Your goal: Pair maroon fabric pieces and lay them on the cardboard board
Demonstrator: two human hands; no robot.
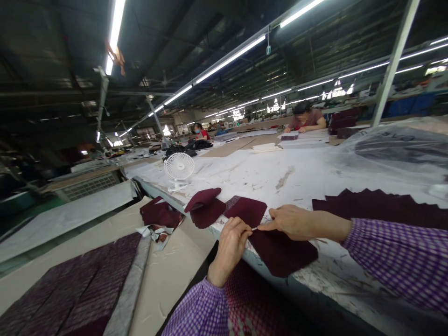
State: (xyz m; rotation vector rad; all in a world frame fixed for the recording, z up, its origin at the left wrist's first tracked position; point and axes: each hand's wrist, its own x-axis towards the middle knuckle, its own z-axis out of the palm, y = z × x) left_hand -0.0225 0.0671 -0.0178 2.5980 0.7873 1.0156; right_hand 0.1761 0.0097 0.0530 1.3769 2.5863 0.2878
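Observation:
My left hand (pixel 231 242) is closed in a pinch at the table's front edge, thumb and fingers on one end of a small white strip (pixel 255 228). From the right, my right hand (pixel 296 221) reaches in with its index finger stretched out, the tip touching the strip's other end. Its thumb stands apart; the remaining fingers are partly hidden. Under and in front of the hands lies a dark maroon fabric piece (pixel 285 254), overhanging the edge. Just behind are another maroon piece (pixel 247 211) with a speckled patch and a folded maroon piece (pixel 205 207).
A small white fan (pixel 179 167) stands on the white-covered table (pixel 241 172). Stacked maroon pieces with a jagged edge (pixel 378 204) lie right, near clear plastic sheeting (pixel 402 144). At lower left are maroon panels (pixel 87 284) and scraps (pixel 159 214). Two people work farther back.

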